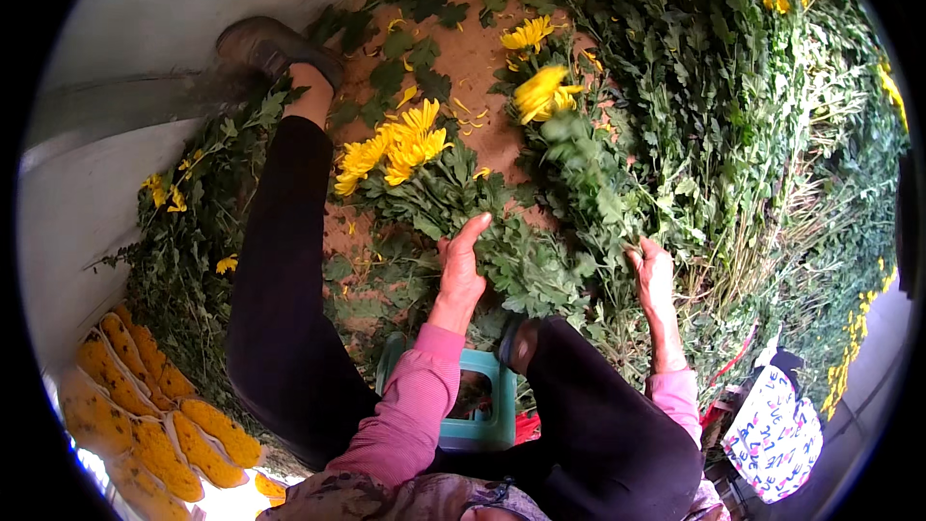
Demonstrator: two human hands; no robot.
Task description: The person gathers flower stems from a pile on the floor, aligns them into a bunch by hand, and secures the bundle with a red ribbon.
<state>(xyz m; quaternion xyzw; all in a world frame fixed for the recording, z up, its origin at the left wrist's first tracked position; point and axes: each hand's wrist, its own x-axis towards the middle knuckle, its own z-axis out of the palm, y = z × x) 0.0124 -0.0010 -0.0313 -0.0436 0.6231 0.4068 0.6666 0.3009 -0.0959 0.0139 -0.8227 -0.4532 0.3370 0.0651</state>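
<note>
My left hand [463,264] is closed around a small bunch of yellow chrysanthemums [394,145]. Their open heads point up and left, and the leafy stems [532,264] run out to the right of my palm. Out to the right, my right hand [653,276] pinches the lower stem of a single chrysanthemum [589,159]. Its yellow head [539,94] is blurred. Just beyond my right hand lies a large heap of cut leafy chrysanthemum stems [694,87].
Loose leaves and petals litter the brown floor [492,123]. More stems [181,282] lie left of my leg, by a pale wall [181,7]. Wrapped yellow flower bundles [166,456] stand lower left. A green plastic stool [499,405] is below me; a printed white bag [774,441] sits right.
</note>
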